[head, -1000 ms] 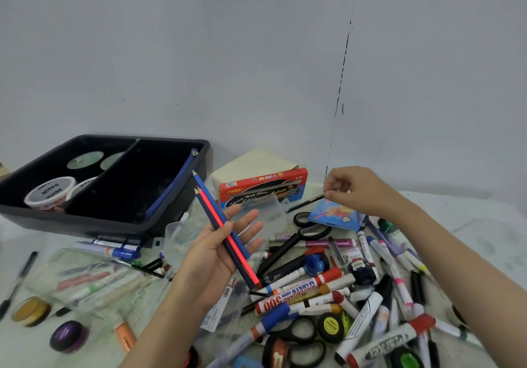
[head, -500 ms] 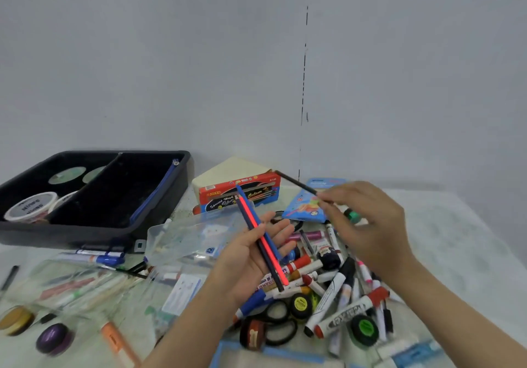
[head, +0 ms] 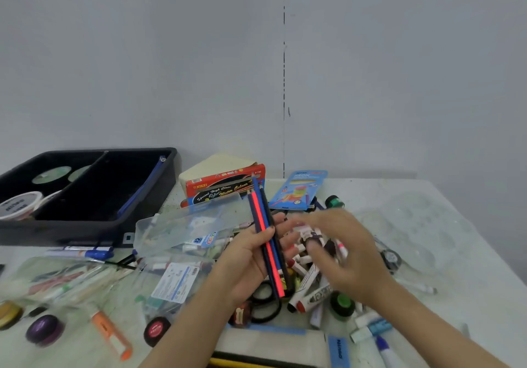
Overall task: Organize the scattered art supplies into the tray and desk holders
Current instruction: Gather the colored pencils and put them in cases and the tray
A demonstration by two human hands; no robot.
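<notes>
Head view of a cluttered worktop. The left hand grips a bundle of pencils (dark blue, red, blue and black). Its thumb lies across the front of the bundle and its fingers are curled behind. The pencil tips point away from the person, toward a red watercolour box. The lower ends hang above black scissors.

The right hand is blurred. It hovers just beside the bundle and above a heap of markers, with its fingers loosely extended toward the pencils.

A black two-compartment tray stands at far left against the wall. Its left compartment holds tape rolls. In its right compartment a blue stick-like item leans on the side wall.

A clear plastic case lies between the tray and the left hand. A blue neon pencil pack lies to the right of the red box.

Near the front edge, at left, lie an orange marker and a purple pot, apart from each other.
</notes>
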